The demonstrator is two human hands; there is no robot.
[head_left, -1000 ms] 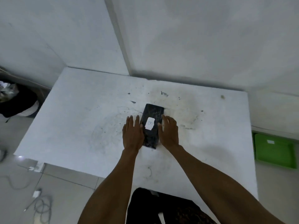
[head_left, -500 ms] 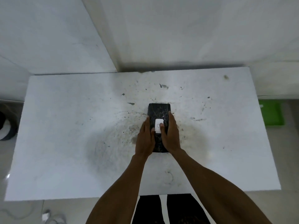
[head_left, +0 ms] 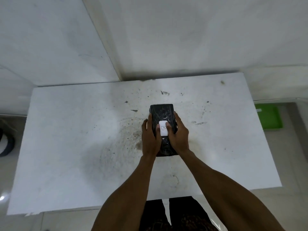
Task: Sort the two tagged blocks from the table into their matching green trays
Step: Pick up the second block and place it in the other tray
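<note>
Nearest me, my two forearms reach up from six o'clock over the white desk (head_left: 66, 147). My left hand (head_left: 149, 139) clasps the left side of the black block (head_left: 162, 112), thumb lying across its top. My right hand (head_left: 179, 137) clasps the right side, thumb on the white tag (head_left: 163, 130), which carries a handwritten mark. The block sits at the desk's centre, long axis toward twelve o'clock. Farther off, at three o'clock past the desk edge, a green tray (head_left: 270, 118) lies on the floor.

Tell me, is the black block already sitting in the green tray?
No, the black block sits on the white table, between both hands; the green tray lies beyond it.
</note>
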